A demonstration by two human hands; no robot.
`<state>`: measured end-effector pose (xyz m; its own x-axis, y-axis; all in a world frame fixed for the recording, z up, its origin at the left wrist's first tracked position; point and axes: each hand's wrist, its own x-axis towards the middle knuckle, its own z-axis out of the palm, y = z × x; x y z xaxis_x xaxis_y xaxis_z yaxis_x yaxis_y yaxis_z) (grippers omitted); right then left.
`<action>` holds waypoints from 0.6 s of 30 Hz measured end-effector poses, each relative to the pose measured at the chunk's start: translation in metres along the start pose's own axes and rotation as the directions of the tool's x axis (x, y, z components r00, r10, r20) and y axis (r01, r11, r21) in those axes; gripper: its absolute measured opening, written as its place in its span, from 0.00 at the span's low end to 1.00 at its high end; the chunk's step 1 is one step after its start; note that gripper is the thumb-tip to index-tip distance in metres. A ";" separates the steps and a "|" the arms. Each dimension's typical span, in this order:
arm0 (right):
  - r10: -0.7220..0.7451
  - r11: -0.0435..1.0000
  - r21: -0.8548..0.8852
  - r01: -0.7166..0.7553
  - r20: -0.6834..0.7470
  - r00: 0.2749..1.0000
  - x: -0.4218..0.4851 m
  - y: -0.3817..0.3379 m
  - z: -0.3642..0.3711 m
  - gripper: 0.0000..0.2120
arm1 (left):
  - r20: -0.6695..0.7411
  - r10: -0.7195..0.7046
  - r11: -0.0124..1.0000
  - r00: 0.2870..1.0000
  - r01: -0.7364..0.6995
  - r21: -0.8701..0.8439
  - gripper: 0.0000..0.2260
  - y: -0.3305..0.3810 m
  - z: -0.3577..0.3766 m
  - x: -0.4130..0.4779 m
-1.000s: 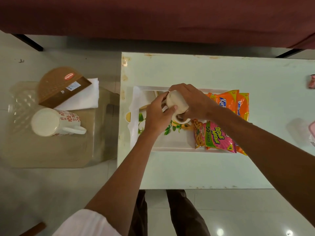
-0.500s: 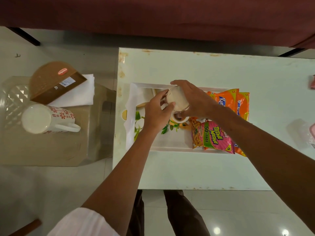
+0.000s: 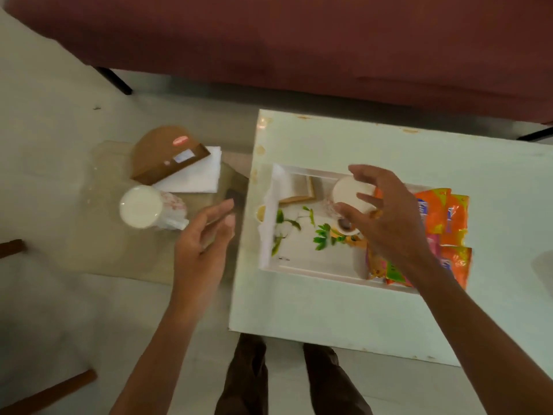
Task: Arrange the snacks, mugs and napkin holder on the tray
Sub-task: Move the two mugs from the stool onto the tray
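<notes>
Head view shows your right hand (image 3: pixel 386 223), grip spread open and empty, over the mug (image 3: pixel 348 191) in the tray (image 3: pixel 314 272) on the bench (image 3: pixel 329 310) beside snack packets (image 3: pixel 449 217), while your left hand (image 3: pixel 203 244), grip open too, hangs near a second mug (image 3: pixel 143 206).

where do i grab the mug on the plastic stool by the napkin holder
Take the mug by its handle, which juts out on the side facing the table and the open left hand. Come in from that side and hook through the loop. The mug looks upright, and the napkin holder crowds its far side.
</notes>
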<state>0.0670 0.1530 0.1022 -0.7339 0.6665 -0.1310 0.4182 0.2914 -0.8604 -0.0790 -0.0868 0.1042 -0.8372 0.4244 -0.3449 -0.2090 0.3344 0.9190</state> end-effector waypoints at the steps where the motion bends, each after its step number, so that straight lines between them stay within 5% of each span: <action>1: 0.010 0.998 0.060 -0.010 -0.006 1.000 -0.005 -0.011 0.015 0.25 | -0.081 0.028 0.999 0.996 -0.029 -0.017 0.13 0.002 -0.019 -0.003; 8: 0.081 0.964 0.239 -0.117 0.153 0.985 -0.023 -0.073 0.142 0.21 | -0.507 0.039 0.997 0.861 -0.067 -0.037 0.10 -0.006 -0.109 0.014; 12: 0.064 0.984 0.145 -0.105 0.265 0.962 -0.013 -0.089 0.208 0.27 | -0.387 -0.157 0.980 0.908 0.093 -0.179 0.12 -0.026 -0.137 0.045; 18: 0.058 0.998 -0.018 -0.055 0.249 0.967 -0.009 -0.085 0.262 0.22 | -0.102 -0.212 0.974 0.972 0.202 -0.108 0.18 -0.050 -0.149 0.082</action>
<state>-0.1023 -0.0570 0.0472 -0.8186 0.4902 -0.2993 0.4677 0.2665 -0.8427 -0.2130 -0.1944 0.0584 -0.8207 0.2559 -0.5109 -0.4266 0.3206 0.8457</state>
